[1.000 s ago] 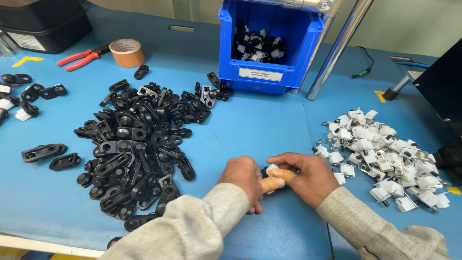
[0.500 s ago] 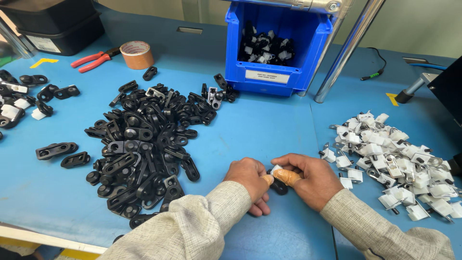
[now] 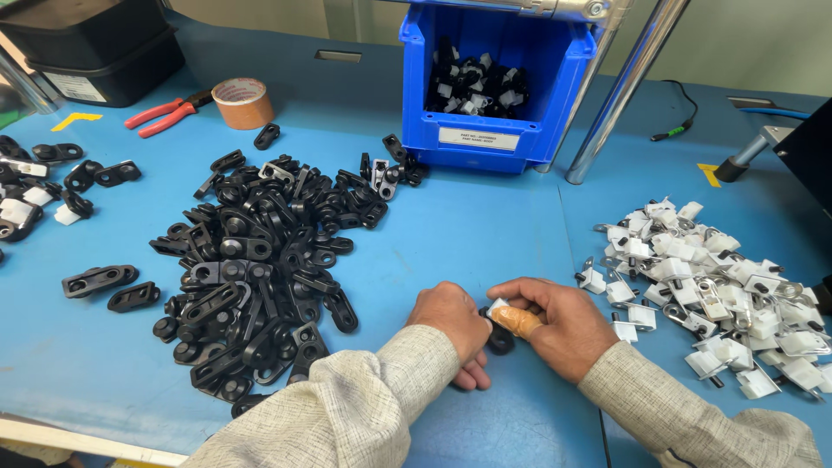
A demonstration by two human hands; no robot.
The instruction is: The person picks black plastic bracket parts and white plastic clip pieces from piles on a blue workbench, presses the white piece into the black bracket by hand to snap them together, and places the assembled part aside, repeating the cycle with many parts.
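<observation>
Lower centre of frame: left hand point(image 3: 452, 324) and right hand point(image 3: 555, 322), both closed together on one small black clip with white insert point(image 3: 499, 322), on a blue table point(image 3: 485, 234) between the black clip pile point(image 3: 260, 260) at left and the white clip pile point(image 3: 711, 286) at right.

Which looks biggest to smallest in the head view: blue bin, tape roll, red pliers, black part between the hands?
1. Blue bin
2. Red pliers, longer than the tape, though thinner
3. Tape roll
4. Black part, partly hidden by the fingers

Black clips point(image 3: 260, 260), white clips point(image 3: 711, 286), blue bin point(image 3: 485, 139), blue table point(image 3: 468, 234)
</observation>
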